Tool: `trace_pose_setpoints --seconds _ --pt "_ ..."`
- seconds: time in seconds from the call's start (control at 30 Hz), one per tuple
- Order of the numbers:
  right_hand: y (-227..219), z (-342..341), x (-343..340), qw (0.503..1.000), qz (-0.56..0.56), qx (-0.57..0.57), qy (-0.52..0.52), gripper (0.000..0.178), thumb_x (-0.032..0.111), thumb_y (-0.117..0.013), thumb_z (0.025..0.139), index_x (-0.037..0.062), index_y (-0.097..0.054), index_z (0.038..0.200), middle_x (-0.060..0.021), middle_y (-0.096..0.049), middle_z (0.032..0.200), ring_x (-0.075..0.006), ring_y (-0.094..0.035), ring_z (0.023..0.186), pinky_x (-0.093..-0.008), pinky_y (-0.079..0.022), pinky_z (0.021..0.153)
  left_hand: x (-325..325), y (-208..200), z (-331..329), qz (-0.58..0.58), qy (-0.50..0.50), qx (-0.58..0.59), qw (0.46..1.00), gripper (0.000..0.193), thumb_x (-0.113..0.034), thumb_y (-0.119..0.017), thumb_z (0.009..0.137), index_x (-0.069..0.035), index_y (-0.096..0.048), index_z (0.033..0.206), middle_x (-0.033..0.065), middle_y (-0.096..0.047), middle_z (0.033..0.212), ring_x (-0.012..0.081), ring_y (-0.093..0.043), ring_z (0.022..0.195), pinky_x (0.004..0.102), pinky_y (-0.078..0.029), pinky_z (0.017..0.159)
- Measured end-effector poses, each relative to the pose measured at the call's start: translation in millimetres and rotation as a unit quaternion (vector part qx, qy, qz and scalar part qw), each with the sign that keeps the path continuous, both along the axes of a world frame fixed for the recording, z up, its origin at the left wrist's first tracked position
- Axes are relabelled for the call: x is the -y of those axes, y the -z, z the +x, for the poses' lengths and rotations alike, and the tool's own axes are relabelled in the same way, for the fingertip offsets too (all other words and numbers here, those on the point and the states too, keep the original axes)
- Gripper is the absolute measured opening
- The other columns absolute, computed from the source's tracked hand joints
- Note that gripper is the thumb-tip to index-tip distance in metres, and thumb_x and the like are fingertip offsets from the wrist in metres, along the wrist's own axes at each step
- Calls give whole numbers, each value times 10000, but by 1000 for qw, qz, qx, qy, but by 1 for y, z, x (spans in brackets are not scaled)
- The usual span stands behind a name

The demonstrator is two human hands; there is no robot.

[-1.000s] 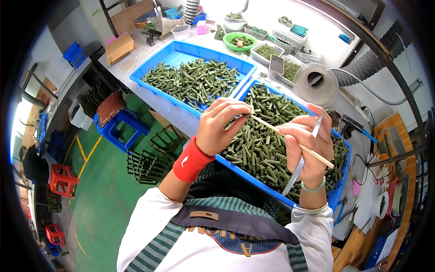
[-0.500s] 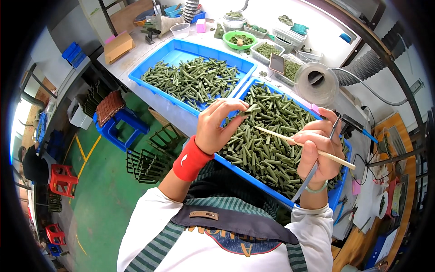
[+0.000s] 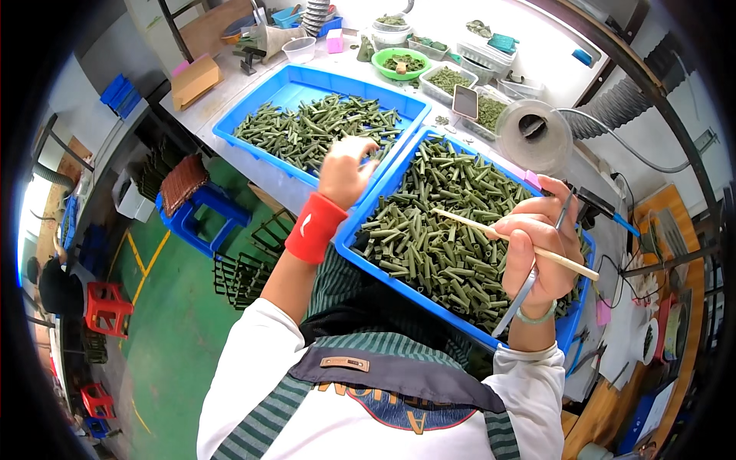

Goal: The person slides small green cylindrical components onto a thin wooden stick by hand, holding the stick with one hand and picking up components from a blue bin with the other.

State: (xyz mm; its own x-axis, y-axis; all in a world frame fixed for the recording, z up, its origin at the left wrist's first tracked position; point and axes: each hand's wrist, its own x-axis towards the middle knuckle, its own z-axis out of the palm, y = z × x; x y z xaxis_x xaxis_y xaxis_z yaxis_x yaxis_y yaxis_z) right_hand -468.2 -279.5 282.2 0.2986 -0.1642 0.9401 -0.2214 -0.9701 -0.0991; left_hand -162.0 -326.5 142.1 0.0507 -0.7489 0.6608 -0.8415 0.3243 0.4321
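Note:
My left hand [image 3: 349, 170], a red band on its wrist, is over the near right part of the left blue tray [image 3: 257, 86]. Its fingers are curved and apart from the thumb, a little blurred, and no piece shows between them. Short green tube pieces [image 3: 287, 132] lie spread in that tray. Above the right blue tray [image 3: 452, 328], heaped with similar green tubes [image 3: 429, 238], my right hand [image 3: 540, 245] is closed round a thin wooden stick [image 3: 468, 222]. The stick's tip points left over the heap. A slim grey metal tool [image 3: 515, 305] also runs through that hand.
Behind the trays stand a green bowl [image 3: 410, 63], clear tubs [image 3: 445, 80] of green bits and a phone [image 3: 465, 102]. A clear round hood [image 3: 534, 138] on a grey hose is at the right. A blue stool [image 3: 203, 218] and black racks [image 3: 241, 277] stand at the left.
My left hand has moved left and up, from over the right tray to the left one. The green tube it held no longer shows. My right hand is nearly still.

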Motion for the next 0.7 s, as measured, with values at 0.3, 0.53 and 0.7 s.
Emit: trace_pose_setpoints --seconds 0.3,0.53,0.7 --pt "-1 -4 1 1000 4 -11 17 102 79 -721 883 58 -699 786 -18 -672 652 -211 -654 631 -492 -509 1015 45 61 -57 217 50 407 886 81 -204 -735 779 -164 -766 842 3 -708 907 253 -621 1022 441 -426 940" --pt "-4 -7 2 1000 -8 -8 23 113 69 -698 901 54 -682 790 -20 -678 660 -220 -651 629 -499 -514 993 17 29 -47 101 142 -4 985 250 -85 -628 950 -89 -707 1187 139 -676 1013 334 -668 955 409 -549 860" --pt "1 -6 3 999 -24 -24 31 122 63 -690 916 48 -667 797 -19 -675 662 -221 -646 617 -506 -519 980 -44 -23 -68 191 231 -288 909 328 5 -721 941 -60 -646 1254 99 -717 1065 114 -708 906 263 -583 780"
